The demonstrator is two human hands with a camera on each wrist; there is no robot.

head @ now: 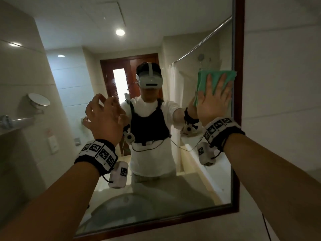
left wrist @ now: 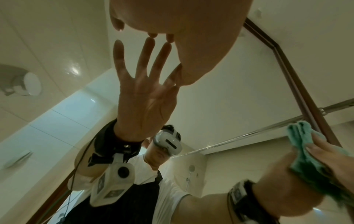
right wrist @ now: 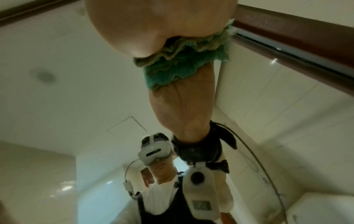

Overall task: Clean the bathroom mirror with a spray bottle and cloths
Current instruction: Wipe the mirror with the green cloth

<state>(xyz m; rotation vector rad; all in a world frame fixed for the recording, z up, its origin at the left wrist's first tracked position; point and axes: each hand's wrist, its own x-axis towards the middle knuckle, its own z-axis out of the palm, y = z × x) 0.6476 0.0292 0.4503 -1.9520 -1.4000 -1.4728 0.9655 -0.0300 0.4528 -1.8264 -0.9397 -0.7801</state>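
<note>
The bathroom mirror (head: 156, 193) has a dark wooden frame (head: 238, 105) and reflects me. My right hand (head: 213, 100) lies flat with straight, spread fingers, pressing a folded green cloth (head: 215, 75) against the glass at the upper right, close to the frame. In the right wrist view the cloth (right wrist: 182, 60) is bunched under my palm (right wrist: 153, 22), next to the frame (right wrist: 287, 30). My left hand (head: 104, 115) holds nothing. Its spread fingertips (left wrist: 169, 37) touch the glass left of centre. No spray bottle is in view.
A round swivel mirror (head: 39, 100) juts from the tiled wall on the left, above a shelf (head: 17, 120). White tiled wall (head: 281, 84) runs right of the frame. A basin rim (head: 121, 204) shows reflected at the bottom of the glass.
</note>
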